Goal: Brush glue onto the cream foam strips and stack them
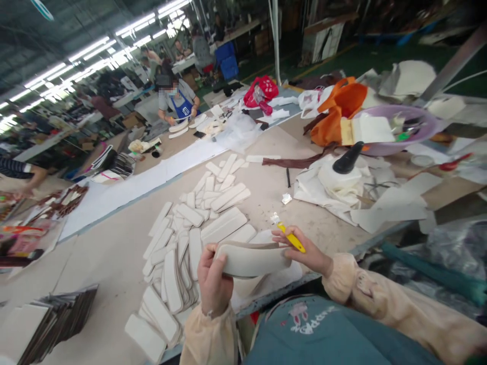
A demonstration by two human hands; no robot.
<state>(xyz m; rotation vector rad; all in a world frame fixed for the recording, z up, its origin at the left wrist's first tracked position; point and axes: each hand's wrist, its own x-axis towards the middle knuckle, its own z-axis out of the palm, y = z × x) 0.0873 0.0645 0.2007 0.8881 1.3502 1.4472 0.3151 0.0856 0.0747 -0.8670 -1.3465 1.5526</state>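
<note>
My left hand (213,281) is closed around the left end of a long white padded strip (253,259), held level just above the table's near edge. My right hand (304,248) pinches the strip's right end and also grips a small yellow-handled brush (291,237), whose white bristle tip points up and left. Directly beyond my hands, a large heap of similar white strips (190,238) lies spread over the beige table (106,253).
A black-capped white bottle (344,170) sits on crumpled white cloth at right. An orange bag (338,109) and a purple basin (395,132) stand behind it. Dark flat stacks (49,324) lie at the near left. A person in a blue apron (178,104) works at the far end.
</note>
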